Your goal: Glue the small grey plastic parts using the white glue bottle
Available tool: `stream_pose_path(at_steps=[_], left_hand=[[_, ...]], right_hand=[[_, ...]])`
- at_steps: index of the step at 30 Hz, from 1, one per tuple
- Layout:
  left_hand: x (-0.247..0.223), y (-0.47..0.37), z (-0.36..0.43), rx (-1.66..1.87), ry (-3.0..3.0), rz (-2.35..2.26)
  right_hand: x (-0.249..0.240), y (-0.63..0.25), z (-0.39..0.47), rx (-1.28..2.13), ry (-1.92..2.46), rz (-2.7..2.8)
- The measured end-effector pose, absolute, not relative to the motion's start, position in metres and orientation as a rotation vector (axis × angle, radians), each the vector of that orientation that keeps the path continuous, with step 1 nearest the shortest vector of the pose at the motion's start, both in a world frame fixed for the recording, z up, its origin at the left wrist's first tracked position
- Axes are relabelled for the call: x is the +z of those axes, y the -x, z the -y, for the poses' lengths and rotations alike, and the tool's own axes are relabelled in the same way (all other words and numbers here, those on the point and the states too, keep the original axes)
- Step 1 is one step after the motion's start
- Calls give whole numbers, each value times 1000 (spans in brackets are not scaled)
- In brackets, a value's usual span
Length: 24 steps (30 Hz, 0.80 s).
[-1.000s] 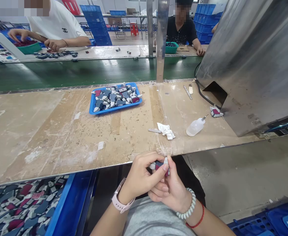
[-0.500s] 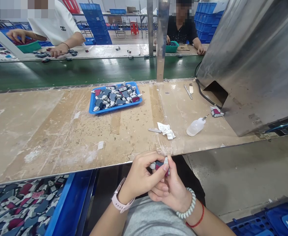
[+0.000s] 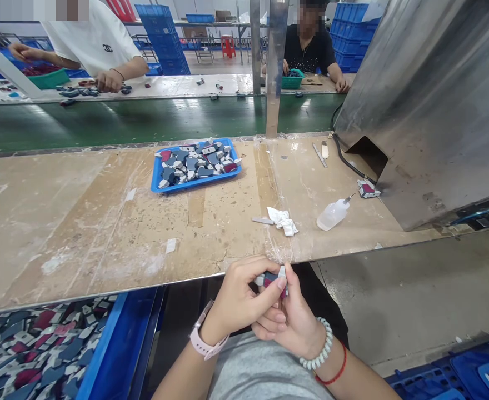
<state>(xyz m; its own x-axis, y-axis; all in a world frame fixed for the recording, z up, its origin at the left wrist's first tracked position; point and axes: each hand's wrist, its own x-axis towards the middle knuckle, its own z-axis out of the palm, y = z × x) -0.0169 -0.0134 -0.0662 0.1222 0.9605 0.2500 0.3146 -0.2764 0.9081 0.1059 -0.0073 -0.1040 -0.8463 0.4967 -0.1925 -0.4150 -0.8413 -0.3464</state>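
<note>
Both hands meet just below the near edge of the surface (image 3: 103, 222), over the person's lap. Left hand (image 3: 238, 300) wears a pink watch, fingers curled, thumb and forefinger pinching a small red-and-white part (image 3: 274, 279). Right hand (image 3: 294, 322), with a bead bracelet and red cord at the wrist, is pressed against the left from below, its forefinger up along the part's right side. So the part is pinched between both hands, off the surface and just in front of its edge. The part's exact shape is too small to tell.

On the surface: blue tray (image 3: 156, 186) with a heap of grey, white and red pieces, well apart from the hands, towards the far side. Crumpled white scrap (image 3: 284, 220) near the front edge, a small flat strip (image 3: 262, 221) just left of it. Squeeze bottle (image 3: 331, 214) lies on its side to the right of the scrap. Another red-and-white piece (image 3: 367, 190) sits by the foot of the steel housing (image 3: 428, 100). Blue bin (image 3: 119, 344) under the surface at lower left, full of similar pieces.

Beyond the green belt (image 3: 144, 119), two other people work at the far bench: one in a white shirt (image 3: 98, 39) at left, one in a black shirt (image 3: 309, 53) at right.
</note>
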Motion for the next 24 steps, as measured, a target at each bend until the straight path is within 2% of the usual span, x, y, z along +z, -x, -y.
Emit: stream_pose_path(at_steps=[24], left_hand=[[-68,17,13,1174,-1706,-1242]], right_hand=[[-108,-107,7,2575,288,422]])
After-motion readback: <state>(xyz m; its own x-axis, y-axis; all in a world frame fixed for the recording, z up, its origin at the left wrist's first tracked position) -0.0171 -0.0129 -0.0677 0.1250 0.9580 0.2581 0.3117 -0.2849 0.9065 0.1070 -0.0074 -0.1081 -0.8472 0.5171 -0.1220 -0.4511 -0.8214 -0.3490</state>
